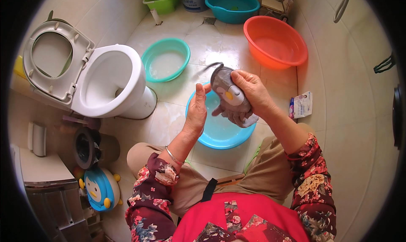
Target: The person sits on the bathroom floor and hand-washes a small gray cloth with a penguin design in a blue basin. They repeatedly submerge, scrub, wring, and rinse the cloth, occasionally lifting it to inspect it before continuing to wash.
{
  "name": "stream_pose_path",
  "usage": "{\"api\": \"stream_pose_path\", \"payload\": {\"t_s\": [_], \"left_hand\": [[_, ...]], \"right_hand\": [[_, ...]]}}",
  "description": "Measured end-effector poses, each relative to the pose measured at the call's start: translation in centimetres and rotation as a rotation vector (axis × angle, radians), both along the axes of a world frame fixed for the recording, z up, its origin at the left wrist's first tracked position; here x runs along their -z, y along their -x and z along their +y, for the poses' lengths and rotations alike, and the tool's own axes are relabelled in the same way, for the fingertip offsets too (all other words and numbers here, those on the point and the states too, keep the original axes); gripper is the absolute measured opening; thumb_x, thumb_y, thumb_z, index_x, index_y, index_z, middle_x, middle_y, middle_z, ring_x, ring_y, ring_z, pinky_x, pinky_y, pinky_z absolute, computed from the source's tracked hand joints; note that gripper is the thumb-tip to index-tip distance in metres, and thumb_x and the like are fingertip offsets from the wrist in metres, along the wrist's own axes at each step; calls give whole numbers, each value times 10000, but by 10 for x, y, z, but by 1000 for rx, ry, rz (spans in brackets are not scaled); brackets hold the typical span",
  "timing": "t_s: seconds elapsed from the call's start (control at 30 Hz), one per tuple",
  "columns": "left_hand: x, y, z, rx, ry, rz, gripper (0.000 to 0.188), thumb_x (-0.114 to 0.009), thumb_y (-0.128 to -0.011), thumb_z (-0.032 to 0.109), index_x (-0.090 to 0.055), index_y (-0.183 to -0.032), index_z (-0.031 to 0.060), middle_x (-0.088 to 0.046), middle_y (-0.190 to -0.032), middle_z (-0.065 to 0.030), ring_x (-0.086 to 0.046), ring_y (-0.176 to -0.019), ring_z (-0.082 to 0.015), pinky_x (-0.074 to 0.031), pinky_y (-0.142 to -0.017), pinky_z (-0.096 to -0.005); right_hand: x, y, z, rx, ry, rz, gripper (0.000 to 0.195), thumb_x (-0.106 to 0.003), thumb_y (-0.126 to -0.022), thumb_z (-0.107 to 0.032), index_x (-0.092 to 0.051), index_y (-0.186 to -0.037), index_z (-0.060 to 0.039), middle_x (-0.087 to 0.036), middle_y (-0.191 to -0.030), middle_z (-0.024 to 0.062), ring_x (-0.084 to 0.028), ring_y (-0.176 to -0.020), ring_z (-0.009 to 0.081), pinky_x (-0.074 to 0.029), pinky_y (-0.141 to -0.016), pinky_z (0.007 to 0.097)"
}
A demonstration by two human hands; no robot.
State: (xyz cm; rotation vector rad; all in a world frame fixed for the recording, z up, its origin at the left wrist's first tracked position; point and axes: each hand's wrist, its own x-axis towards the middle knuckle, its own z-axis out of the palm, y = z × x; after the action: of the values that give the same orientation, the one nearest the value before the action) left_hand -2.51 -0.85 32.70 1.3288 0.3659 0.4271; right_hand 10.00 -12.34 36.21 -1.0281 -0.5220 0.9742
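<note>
My right hand grips a grey plush cloth with a penguin face, with its thumb on the front near the top. A dark hanging loop stands out from the cloth's upper end. My left hand is raised at the cloth's left side, thumb up; its fingers are partly hidden, and whether they grip the cloth's edge cannot be told. Below both hands, a blue plastic basin holds cloudy water and stands on the tiled floor between my knees.
A green basin with whitish water stands beside the toilet. An orange basin and a teal basin are farther back. A small box leans by the right wall. A trash bin and a penguin-faced potty stand at left.
</note>
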Motion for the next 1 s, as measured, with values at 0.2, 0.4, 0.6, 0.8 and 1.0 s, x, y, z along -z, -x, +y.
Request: {"api": "stream_pose_path", "payload": {"t_s": [0.2, 0.4, 0.6, 0.8, 1.0], "left_hand": [[-3, 0, -9, -44, 160, -108, 433, -367, -944, 416, -534, -1023, 24, -570, -937, -32, -514, -853, -107, -423, -781, -261], [-5, -2, -8, -231, 15, -129, 243, -431, -958, 220, -526, -867, 16, -493, -767, 33, -421, -686, -49, -401, -627, -201], [-21, 0, -10, -158, 367, -132, 298, -447, -945, 290, -540, -983, 10, -570, -889, -24, -532, -768, -83, -452, -684, -222], [-13, 6, -8, 30, 418, -49, 392, -467, -922, 362, -539, -1057, 1, -598, -967, -69, -582, -844, -124, -487, -726, -262], [-18, 8, -2, 124, 660, -130, 541, -265, -949, 459, -451, -1195, 14, -549, -1139, -140, -545, -1031, -261, -430, -914, -382]], "right_hand": [[-11, 4, -2, 8, 79, -28, 290, -499, -917, -259, -587, -975, 11, -620, -792, 62, -581, -693, 125, -495, -600, 252], [9, -1, 2, 243, 196, -514, 227, -516, -900, -184, -618, -900, 20, -599, -771, 7, -518, -704, 52, -442, -621, 216], [16, -2, 1, 118, 163, -242, 222, -521, -905, -196, -617, -899, 4, -589, -762, -1, -508, -688, 44, -442, -616, 217], [15, -1, -3, 14, 183, -153, 397, -434, -930, -385, -593, -967, -23, -594, -765, 8, -522, -672, 58, -434, -627, 200], [34, 6, -13, -155, 125, -10, 496, -395, -907, -511, -572, -993, -56, -595, -894, 15, -530, -796, 76, -427, -668, 219]]}}
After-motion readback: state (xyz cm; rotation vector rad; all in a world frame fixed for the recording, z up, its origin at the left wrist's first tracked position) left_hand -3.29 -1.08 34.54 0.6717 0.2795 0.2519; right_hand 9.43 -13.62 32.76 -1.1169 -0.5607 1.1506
